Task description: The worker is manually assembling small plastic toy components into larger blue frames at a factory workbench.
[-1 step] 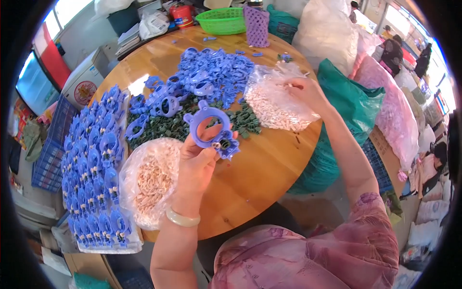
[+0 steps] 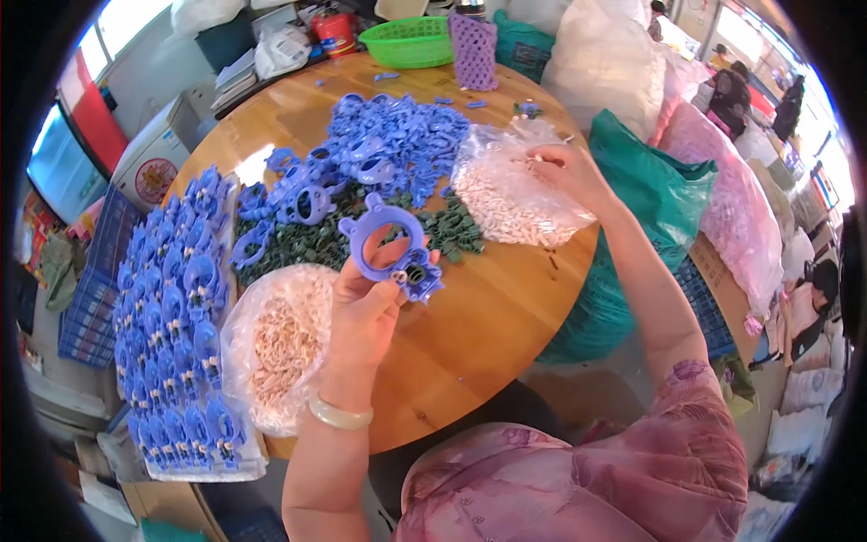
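Note:
My left hand point(image 2: 368, 303) grips a blue plastic ring-shaped part point(image 2: 416, 224) with small ear-like knobs, holding it up above the table. A small blue piece with dark and pale bits sits at the ring's lower right side. My right hand point(image 2: 578, 177) is over an open clear plastic bag point(image 2: 488, 155) full of small pale pieces point(image 2: 510, 208). Its fingertips are pinched together, and what lies between them is too small to make out. Near my left wrist stands another clear bag of pale curved pieces point(image 2: 287, 339).
Dark green pieces point(image 2: 302, 246) and a heap of blue parts point(image 2: 397, 135) cover the middle of the round wooden table point(image 2: 470, 352). At left, a board bears rows of blue assemblies point(image 2: 172, 334). A green basket point(image 2: 406, 43) and purple mesh holder point(image 2: 475, 63) stand behind; green sacks point(image 2: 646, 181) crowd the right.
The whole view has shifted slightly. My left hand still holds the blue ring-shaped part, and my right hand stays over the bag of pale pieces.

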`<state>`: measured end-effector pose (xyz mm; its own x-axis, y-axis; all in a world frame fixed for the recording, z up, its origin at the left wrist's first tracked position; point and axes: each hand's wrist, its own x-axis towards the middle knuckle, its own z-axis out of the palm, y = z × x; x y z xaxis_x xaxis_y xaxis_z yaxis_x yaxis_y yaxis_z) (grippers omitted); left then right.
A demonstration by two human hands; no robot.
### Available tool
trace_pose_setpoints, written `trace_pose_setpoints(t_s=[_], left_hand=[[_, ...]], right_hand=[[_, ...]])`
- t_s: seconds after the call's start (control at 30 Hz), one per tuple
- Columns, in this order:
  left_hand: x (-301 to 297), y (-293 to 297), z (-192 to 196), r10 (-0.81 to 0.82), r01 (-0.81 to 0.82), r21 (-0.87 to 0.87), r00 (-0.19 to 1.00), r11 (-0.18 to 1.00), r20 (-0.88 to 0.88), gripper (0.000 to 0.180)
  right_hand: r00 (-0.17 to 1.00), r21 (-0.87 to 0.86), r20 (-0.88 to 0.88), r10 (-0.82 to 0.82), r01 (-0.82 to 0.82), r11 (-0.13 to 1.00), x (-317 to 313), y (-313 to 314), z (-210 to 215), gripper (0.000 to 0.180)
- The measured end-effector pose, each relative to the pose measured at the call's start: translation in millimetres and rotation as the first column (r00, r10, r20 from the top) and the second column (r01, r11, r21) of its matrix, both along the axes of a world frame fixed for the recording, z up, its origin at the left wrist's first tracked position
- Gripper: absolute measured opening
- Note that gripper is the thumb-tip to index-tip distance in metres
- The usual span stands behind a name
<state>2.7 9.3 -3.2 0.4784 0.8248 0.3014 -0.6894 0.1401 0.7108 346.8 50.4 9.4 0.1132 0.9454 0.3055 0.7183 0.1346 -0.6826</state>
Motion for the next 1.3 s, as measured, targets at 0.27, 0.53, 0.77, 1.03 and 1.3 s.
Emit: trace_pose_setpoints(t_s=[0.27, 0.53, 0.77, 1.03, 1.3], left_hand=[[0.7, 0.0, -4.1, -0.028, 0.027, -0.054, 0.999, 0.998, -0.019, 0.047], [4.7, 1.1, -6.7, -0.02, 0.023, -0.089, 0.999, 0.996, 0.034, 0.043], [3.5, -2.2, -2.9, 0.054, -0.05, -0.128, 0.998, 0.991, 0.034, 0.045], [3.8, -4.9, -4.3, 0.07, -0.068, -0.123, 0.998, 0.99, 0.011, 0.051], [6.8, -9.3, 0.2, 0.132, -0.143, -0.125, 0.987, 0.982, -0.089, 0.054]], right_hand=[[0.751, 0.086, -0.581, 0.314, -0.328, 0.941, -59.1, -49.6, 33.3, 0.024], [0.687, 0.033, -0.639, 0.346, -0.426, 0.904, -117.5, -67.9, 31.9, 0.019], [0.475, 0.116, -0.769, 0.427, -0.554, 0.825, -142.3, -65.6, 22.4, 0.019], [0.72, 0.264, -0.549, 0.424, -0.332, 0.905, -165.2, -73.2, 16.3, 0.015], [0.938, 0.447, -0.171, 0.301, -0.198, 0.872, -173.3, -71.8, 11.5, 0.008]])
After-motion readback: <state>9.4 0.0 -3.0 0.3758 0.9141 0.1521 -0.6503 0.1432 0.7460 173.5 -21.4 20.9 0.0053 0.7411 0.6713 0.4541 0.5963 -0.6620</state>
